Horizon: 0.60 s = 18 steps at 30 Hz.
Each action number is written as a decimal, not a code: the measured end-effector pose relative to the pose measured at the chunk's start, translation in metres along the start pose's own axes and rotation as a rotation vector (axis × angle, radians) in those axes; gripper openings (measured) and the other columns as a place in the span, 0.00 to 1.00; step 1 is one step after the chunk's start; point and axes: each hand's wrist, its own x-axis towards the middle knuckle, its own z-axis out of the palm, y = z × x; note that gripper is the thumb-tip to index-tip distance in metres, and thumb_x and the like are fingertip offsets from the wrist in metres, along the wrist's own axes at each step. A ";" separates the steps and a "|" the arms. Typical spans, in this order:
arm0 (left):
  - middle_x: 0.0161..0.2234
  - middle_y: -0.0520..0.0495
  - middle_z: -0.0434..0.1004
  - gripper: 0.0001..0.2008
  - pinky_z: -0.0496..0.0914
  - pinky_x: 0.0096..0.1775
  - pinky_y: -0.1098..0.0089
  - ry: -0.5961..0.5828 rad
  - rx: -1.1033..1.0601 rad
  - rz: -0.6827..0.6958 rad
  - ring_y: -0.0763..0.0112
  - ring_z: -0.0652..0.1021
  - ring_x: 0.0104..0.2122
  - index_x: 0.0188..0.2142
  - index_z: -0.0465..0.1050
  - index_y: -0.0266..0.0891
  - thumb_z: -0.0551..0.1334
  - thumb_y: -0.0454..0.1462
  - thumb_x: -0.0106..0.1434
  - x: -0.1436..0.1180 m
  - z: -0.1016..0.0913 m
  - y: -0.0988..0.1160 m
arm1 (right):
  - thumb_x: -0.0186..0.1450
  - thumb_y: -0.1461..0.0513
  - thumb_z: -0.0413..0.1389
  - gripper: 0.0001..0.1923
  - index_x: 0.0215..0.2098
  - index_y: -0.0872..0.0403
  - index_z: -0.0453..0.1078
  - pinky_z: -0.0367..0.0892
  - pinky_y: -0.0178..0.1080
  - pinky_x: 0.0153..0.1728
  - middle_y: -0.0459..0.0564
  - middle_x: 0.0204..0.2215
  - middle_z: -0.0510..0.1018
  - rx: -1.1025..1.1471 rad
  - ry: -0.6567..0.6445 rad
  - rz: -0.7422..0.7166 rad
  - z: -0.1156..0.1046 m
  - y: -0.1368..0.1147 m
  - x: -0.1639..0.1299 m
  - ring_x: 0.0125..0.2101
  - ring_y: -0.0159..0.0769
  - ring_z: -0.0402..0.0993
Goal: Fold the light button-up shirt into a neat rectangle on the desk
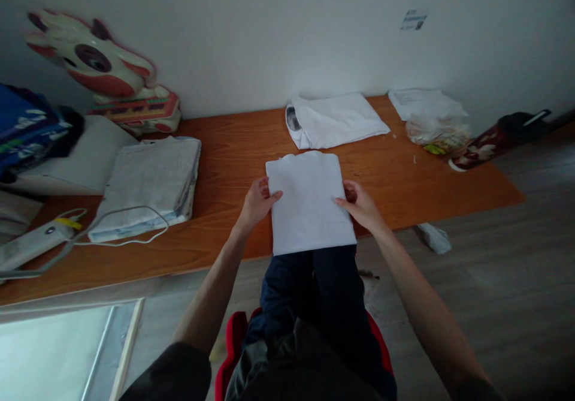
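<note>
Spanning the scene, a wooden table (pixel 224 149) carried a folded white garment (pixel 309 203) at its near edge, the cloth overhanging toward the person's lap. A second folded white shirt (pixel 336 119) lay just beyond it, and a grey folded stack (pixel 150 182) sat well to the left. The left hand (pixel 258 203) and right hand (pixel 362 206) pinched the garment's side edges, fingers clamped on the fabric.

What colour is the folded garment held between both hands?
White, plain; the folded garment shows best in the head view.
</note>
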 end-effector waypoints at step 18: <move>0.43 0.39 0.85 0.12 0.80 0.51 0.54 0.166 -0.252 -0.020 0.56 0.86 0.43 0.40 0.77 0.38 0.74 0.41 0.63 0.113 0.026 0.006 | 0.56 0.53 0.70 0.20 0.44 0.52 0.77 0.77 0.47 0.44 0.53 0.41 0.85 0.151 0.099 0.161 0.021 0.007 0.136 0.42 0.45 0.81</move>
